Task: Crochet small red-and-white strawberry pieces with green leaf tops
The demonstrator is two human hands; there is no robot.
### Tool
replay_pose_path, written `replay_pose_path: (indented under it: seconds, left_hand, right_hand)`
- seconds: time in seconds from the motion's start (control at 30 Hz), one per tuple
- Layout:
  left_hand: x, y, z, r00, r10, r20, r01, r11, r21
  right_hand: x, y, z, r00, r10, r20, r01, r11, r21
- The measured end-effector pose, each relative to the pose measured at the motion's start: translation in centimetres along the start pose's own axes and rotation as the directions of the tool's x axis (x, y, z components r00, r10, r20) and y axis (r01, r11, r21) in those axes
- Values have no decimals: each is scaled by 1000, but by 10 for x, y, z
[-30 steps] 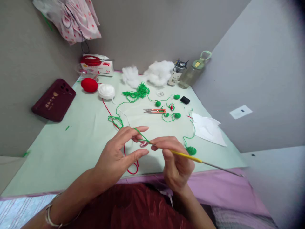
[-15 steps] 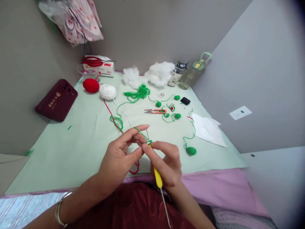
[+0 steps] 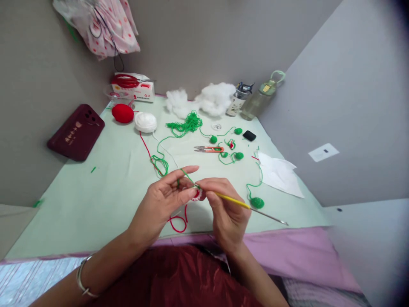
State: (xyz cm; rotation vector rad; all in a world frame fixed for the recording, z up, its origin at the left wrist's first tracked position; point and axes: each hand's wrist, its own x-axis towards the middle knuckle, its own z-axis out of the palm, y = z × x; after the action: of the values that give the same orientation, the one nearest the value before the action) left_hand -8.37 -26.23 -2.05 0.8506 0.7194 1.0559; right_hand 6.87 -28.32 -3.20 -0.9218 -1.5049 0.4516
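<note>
Between thumb and fingers my left hand (image 3: pixel 159 200) pinches a small red and white crochet piece (image 3: pixel 197 194). Green yarn (image 3: pixel 187 175) runs over its raised index finger down to the piece. My right hand (image 3: pixel 228 209) grips the yellow handle of a crochet hook (image 3: pixel 234 200), whose tip meets the green yarn at the piece's top edge. The hook's other metal end points out to the lower right. A red yarn tail (image 3: pixel 179 224) loops on the table below my left hand. The fingers hide part of the piece.
Beyond my hands lie thread snips (image 3: pixel 209 149), a green yarn tangle (image 3: pixel 188 123), a white yarn ball (image 3: pixel 145 122) and a red one (image 3: pixel 122 113). Several small green crocheted balls, one here (image 3: pixel 257 202), sit rightward. A phone (image 3: pixel 76 133) leans at left; a bottle (image 3: pixel 262 100) stands at back right.
My right hand has turned, swinging the hook from pointing down toward me to slanting out rightward. The red and white piece, hidden before, now shows between my hands.
</note>
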Motion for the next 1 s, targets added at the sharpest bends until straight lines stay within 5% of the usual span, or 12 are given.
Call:
replay_pose_path:
  seconds: [0.17,0.27,0.37,0.77,1.0]
  left_hand:
    - [6,2,-2,990,-139,7,138,975,-176]
    - [9,5,-6,974,-224,29,225,946,-234]
    - [9,9,-6,982,-187,-16,179,961,-210]
    - [4,11,-5,994,-106,-13,106,994,13]
    - [3,14,-6,996,-88,-5,89,995,53]
  right_hand:
    - [-8,5,-1,983,-175,50,182,955,-235]
    - [0,4,-6,998,25,-61,-26,1000,-12]
    - [8,2,-7,966,253,-58,-224,926,303]
    - [11,10,-6,929,367,50,-339,790,511]
    - [7,5,-14,958,267,106,-286,852,438]
